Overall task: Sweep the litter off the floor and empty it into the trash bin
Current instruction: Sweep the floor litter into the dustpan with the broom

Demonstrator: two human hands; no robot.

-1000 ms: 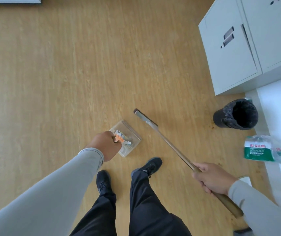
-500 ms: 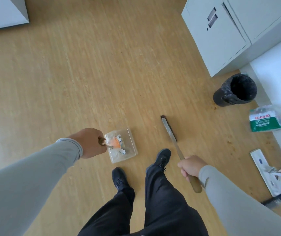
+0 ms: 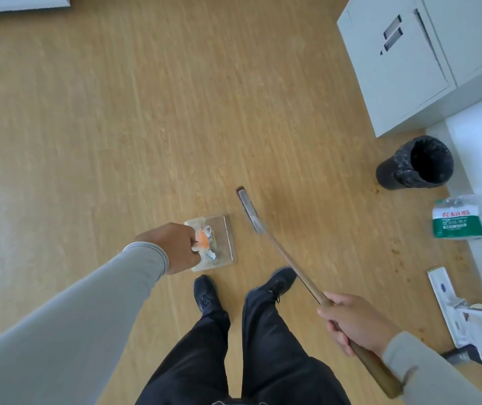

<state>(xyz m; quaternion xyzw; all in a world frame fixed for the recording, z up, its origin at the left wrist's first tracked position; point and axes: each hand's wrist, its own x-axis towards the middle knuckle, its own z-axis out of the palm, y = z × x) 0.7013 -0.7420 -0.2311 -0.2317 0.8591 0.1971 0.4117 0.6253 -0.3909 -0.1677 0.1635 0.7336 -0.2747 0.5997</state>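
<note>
My left hand (image 3: pixel 175 247) grips the handle of a clear plastic dustpan (image 3: pixel 222 238), held low over the wooden floor just ahead of my feet. Orange and white litter (image 3: pixel 206 241) lies in the pan beside my fingers. My right hand (image 3: pixel 353 323) grips the wooden handle of a broom (image 3: pixel 286 261), whose narrow head (image 3: pixel 248 210) points away from me, to the right of the dustpan. The black-lined trash bin (image 3: pixel 418 165) stands open at the right, beside the cabinet and apart from both hands.
A grey metal cabinet (image 3: pixel 415 54) fills the upper right corner. A wrapped pack of water bottles (image 3: pixel 467 217) lies by the white wall base. A flat mop head (image 3: pixel 450 305) rests on the floor at the right edge. My shoes (image 3: pixel 204 290) stand behind the dustpan.
The broom has swung out to the right, with my right hand lower in view. My left hand and the dustpan have shifted right, closer to the broom head.
</note>
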